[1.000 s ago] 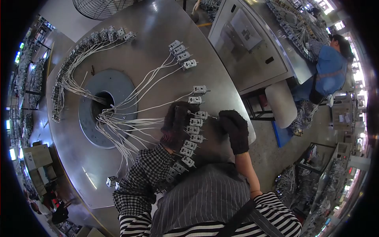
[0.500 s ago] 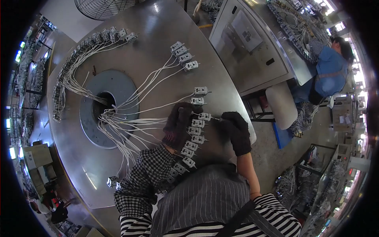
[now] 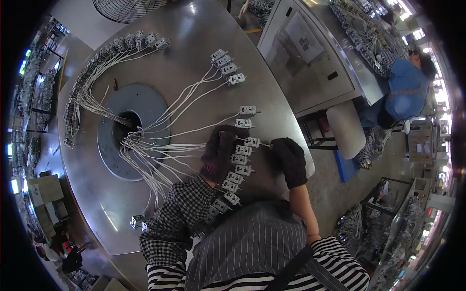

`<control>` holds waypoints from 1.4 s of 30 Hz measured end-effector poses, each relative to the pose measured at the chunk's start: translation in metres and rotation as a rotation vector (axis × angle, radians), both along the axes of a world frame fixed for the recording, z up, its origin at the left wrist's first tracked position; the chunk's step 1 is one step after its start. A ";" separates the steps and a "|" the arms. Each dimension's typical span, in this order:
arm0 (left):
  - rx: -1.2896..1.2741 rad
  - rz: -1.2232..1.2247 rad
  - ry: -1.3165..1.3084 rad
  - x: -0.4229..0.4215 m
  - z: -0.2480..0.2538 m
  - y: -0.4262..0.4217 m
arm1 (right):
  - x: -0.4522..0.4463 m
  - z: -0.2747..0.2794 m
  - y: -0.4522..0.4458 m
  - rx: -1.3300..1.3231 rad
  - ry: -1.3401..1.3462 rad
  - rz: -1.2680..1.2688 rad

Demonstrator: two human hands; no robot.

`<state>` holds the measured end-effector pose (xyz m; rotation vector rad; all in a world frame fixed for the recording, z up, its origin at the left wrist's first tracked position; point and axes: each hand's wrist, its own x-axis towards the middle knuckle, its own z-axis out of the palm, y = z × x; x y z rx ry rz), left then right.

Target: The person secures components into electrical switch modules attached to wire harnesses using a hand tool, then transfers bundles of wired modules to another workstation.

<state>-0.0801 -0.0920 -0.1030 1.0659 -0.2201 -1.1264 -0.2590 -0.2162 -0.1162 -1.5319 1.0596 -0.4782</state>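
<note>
Unit (image 3: 251, 142) sits btwn your L hand (image 3: 217, 154) & R hand (image 3: 291, 162), hands apart, can't tell if either grips, w/ wired units (image 3: 239, 159) alongside.

Handled metal unit (image 3: 251, 141): silvery, box-shaped, lying right of grey ring (image 3: 108, 140), thin shaft (image 3: 263, 144) pointing away from ring. Neighbouring units (image 3: 239, 159): similar silvery boxes, lining up in curved row right of and below ring, close together, shafts projecting outward. White leads (image 3: 170, 147): fanning from ring's dark central opening toward row.
</note>
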 end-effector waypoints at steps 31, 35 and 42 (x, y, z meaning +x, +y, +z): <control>-0.019 0.076 -0.245 0.000 -0.009 0.011 | -0.005 0.001 0.008 -0.037 -0.106 -0.003; 0.024 -0.043 -0.968 0.003 0.007 0.030 | -0.017 -0.002 0.018 0.097 -0.137 -0.050; -0.045 -0.007 -0.177 -0.005 -0.007 0.030 | -0.005 0.000 0.027 0.071 -0.108 0.041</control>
